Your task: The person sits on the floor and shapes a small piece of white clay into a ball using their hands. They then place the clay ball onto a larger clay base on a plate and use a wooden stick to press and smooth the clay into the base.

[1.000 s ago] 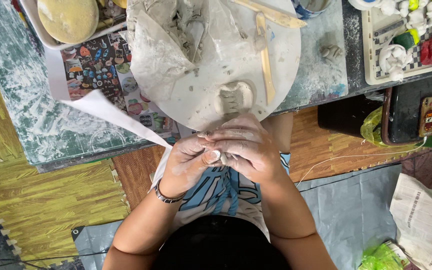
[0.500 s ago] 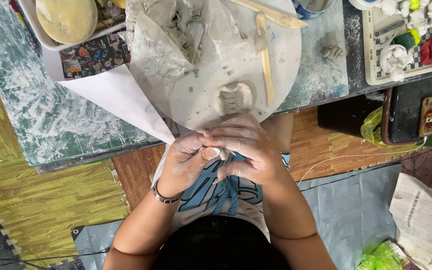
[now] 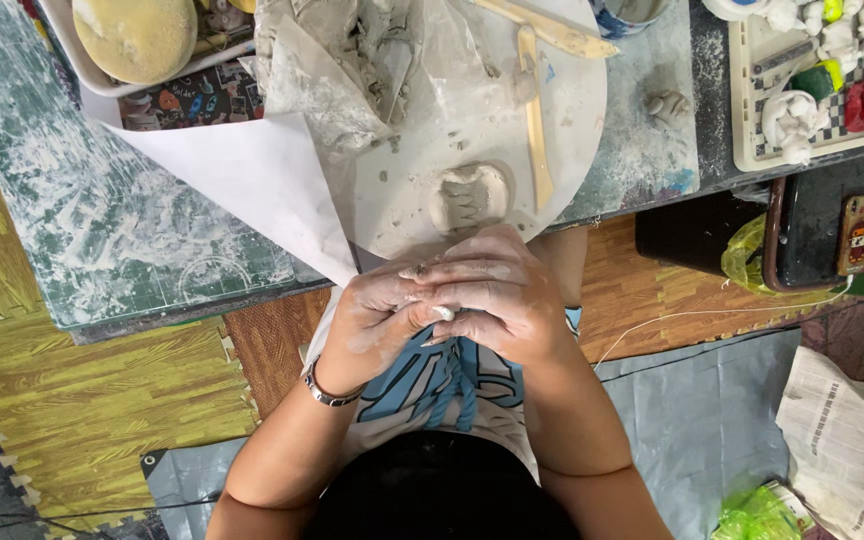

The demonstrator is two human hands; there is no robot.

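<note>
Both grips, left hand & right hand, closed round small clay lump; lump btwn fingertips.

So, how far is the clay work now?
Done: one shaped clay piece lies on the round board, and a small one on the mat. In hand: both hands, left and right, press a small clay bit. Left: raw clay waits on plastic.

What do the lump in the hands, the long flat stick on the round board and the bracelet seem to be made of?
Lump: likely wet grey clay, matte; both hands are smeared with it. Stick: pale wood, unvarnished, clay-stained. Bracelet: looks like metal, silver and shiny.
</note>
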